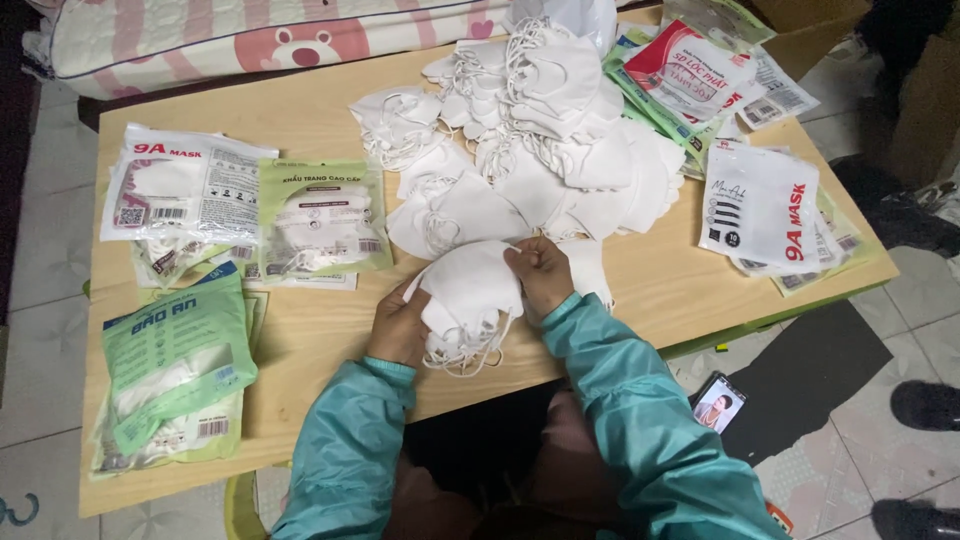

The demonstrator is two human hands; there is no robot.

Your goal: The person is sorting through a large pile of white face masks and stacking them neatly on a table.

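Both my hands hold a small stack of white face masks (468,292) above the near edge of a low wooden table (310,110). My left hand (398,325) cups the stack from below on its left side. My right hand (541,274) pinches the top right edge of the stack. Ear loops dangle under the stack. A big loose pile of white masks (540,130) lies just beyond my hands at the table's middle and back. Both sleeves are teal.
Packed mask bags lie at the left: white ones (185,185), a pale green one (320,220) and green ones (175,360). More packs (755,205) and empty bags (690,70) sit at the right. A phone (718,403) lies on the floor, and a pink striped cushion (250,35) is behind the table.
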